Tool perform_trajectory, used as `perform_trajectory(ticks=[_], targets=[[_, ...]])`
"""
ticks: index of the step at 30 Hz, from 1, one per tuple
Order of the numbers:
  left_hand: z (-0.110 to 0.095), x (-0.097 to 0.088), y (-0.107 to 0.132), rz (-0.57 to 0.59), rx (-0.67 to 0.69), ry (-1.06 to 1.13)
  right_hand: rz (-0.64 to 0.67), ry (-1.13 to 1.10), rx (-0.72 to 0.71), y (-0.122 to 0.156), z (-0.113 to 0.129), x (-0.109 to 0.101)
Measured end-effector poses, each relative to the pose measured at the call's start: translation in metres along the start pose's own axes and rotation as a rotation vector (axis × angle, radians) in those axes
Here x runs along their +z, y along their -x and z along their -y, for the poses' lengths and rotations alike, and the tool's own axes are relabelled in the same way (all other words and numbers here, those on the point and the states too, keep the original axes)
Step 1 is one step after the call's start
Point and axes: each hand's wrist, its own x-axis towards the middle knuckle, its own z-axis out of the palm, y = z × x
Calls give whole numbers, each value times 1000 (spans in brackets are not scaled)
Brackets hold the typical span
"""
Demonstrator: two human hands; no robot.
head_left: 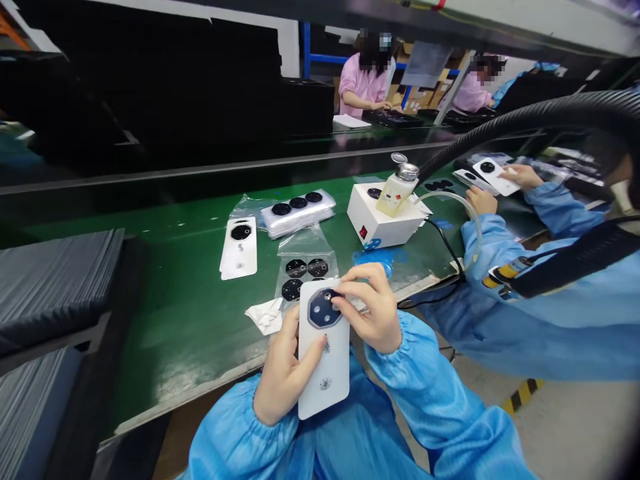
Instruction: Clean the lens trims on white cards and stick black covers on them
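Note:
A white phone back cover [324, 367] is tilted up in front of me, with small printed marks and a dark octagonal camera lens plate [320, 310] near its top. My left hand [285, 377] grips it from the left side, thumb across the front. At the plate's upper right edge, my right hand [373, 307] has its fingertips pinched together against the plate; whatever lies between them is hidden. Just behind is a clear plastic bag [305, 243] by several round black lens covers [296, 269]. A crumpled white wipe [266, 316] lies left of the cover.
White phone covers [239, 250] and a wrapped stack [299, 213] lie on the green bench [190, 313]. A white box [385, 217] carries a pump bottle [397, 191]. At right a co-worker's hands [523, 177] handle similar covers beneath a black hose [505, 120]. Grey stacked sheets [60, 267] stand left.

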Motion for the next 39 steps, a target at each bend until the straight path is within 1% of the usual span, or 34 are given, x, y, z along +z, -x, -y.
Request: perform_trajectory(ticks=[1,3,8,11,15,21,25,29,32,35,39], targets=[[0,2,0,8,17,-38,-11,-1,40,0,0,-2],[1,4,1,29,47,-104,5,-6,76,0,0,-6],[2,8,-1,86,98,-196,79,-11,96,-1,-4,-17],[1,9,-2,103,108,-216,104,27,87,1,-7,-21],[0,10,-1,116,85,-211,113,169,-31,2,-9,-21],[1,12,2,116,5,-124,56,315,-258,5,-13,-13],[3,13,5,117,-55,-33,41,308,-352,10,-16,-11],[4,14,7,106,-107,74,48,277,-395,12,-17,-11],[3,14,7,115,-145,171,57,229,-395,13,-17,-9],[2,17,4,113,-177,243,67,148,-345,17,-13,-7],[6,21,-4,48,-189,285,154,-2,-242,31,5,-14]])
